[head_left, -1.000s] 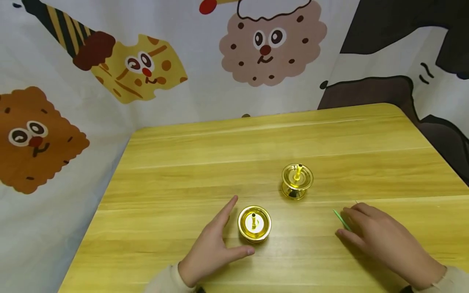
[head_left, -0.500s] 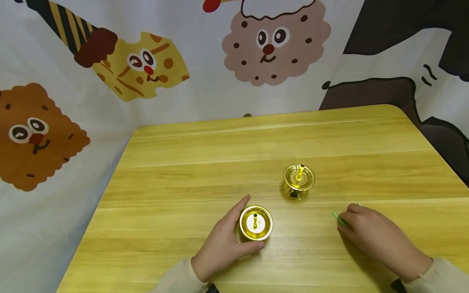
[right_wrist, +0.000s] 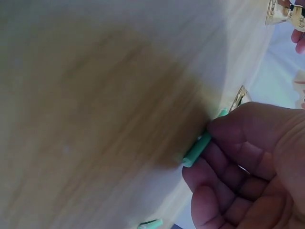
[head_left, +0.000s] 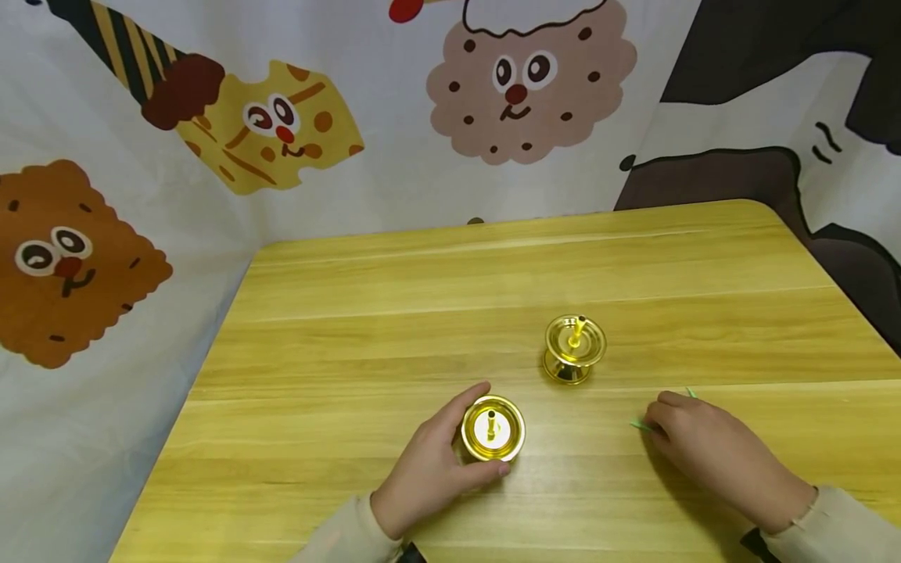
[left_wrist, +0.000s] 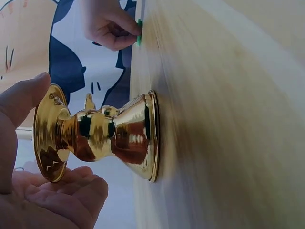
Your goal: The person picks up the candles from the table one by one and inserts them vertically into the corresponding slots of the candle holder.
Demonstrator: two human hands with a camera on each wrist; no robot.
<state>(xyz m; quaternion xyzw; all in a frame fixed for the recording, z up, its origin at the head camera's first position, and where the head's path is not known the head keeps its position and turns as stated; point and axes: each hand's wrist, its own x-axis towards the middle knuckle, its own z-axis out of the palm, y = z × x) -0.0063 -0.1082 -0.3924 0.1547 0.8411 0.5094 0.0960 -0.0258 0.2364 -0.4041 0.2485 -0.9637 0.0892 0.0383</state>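
Note:
In the head view my left hand (head_left: 439,465) holds a small gold candle holder (head_left: 493,446) by its rim, thumb on the near side and index finger on the far side. It stands upright, a thin tube rising from its dish; the left wrist view shows its flared foot (left_wrist: 136,136) on the table. My right hand (head_left: 725,453) pinches a short green stick (right_wrist: 198,150) between thumb and fingers, low over the table. Most of this stick is hidden in the head view, where one end (head_left: 639,425) sticks out. A second gold candle holder (head_left: 575,348) stands farther back, between the hands.
Another green piece (right_wrist: 150,224) lies on the table beyond the right hand, its tip (head_left: 691,392) showing in the head view. The wood-grain table (head_left: 394,313) ends at a cloth backdrop (head_left: 394,156) printed with cartoon food.
My left hand has moved right and closed round the near candle holder's rim. My right fingers have drawn together on the green stick, which has turned flatter. Both candle holders stay in place.

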